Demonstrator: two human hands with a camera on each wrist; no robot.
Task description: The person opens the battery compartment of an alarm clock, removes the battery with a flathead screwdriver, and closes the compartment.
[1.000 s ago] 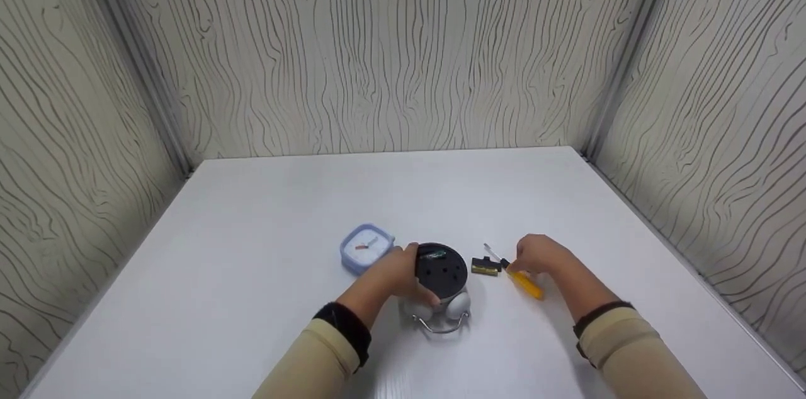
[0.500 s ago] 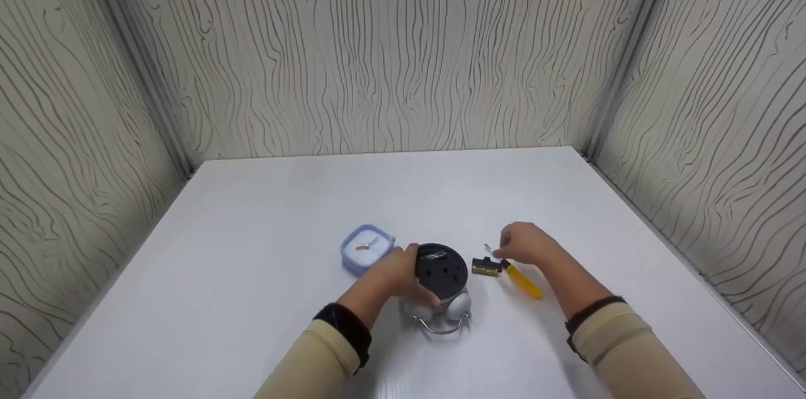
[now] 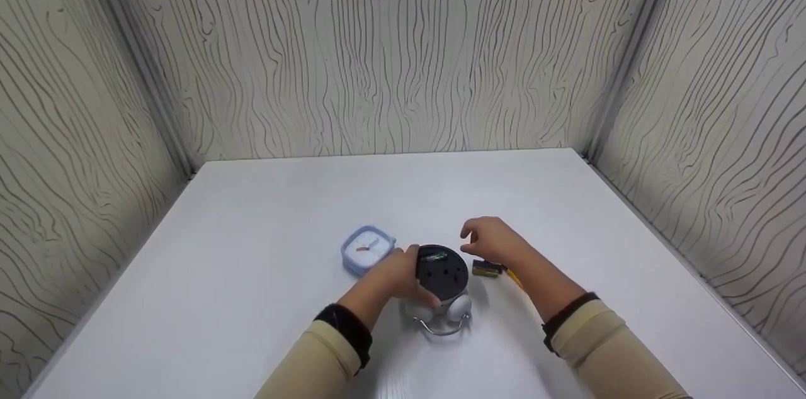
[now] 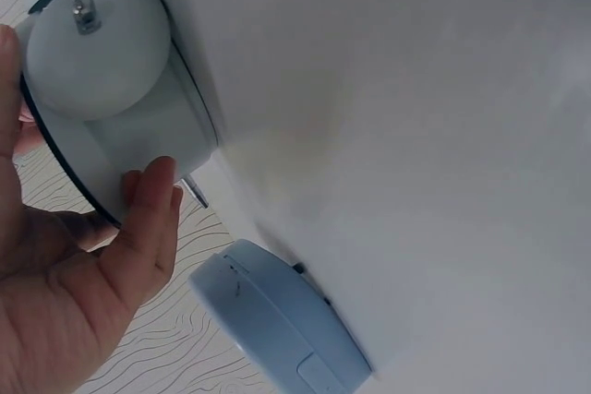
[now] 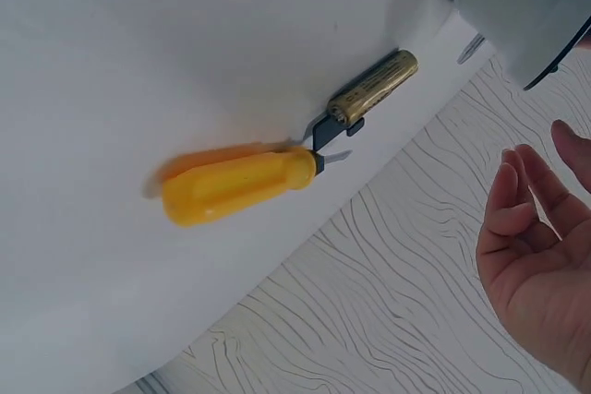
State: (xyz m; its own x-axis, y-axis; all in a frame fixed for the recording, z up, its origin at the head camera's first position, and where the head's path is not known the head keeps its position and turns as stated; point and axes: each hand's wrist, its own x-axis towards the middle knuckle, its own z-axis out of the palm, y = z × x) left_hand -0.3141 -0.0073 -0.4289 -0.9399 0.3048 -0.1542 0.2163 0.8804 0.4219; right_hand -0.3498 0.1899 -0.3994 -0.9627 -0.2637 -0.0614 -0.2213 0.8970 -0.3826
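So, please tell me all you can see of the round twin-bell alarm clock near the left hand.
The round twin-bell alarm clock lies face down on the white table, its black back up with small holes and an open slot holding something greenish. Its body looks like pale grey plastic; two rounded bells and a thin metal handle point toward the person. The left hand grips its side; nothing else touches it.

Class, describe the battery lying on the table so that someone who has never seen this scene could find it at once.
Start at the white table and find the round black-backed alarm clock that the left hand holds. Just to its right, under the right hand, lies the battery beside a yellow-handled screwdriver. It alone is a short gold-and-black cylinder.
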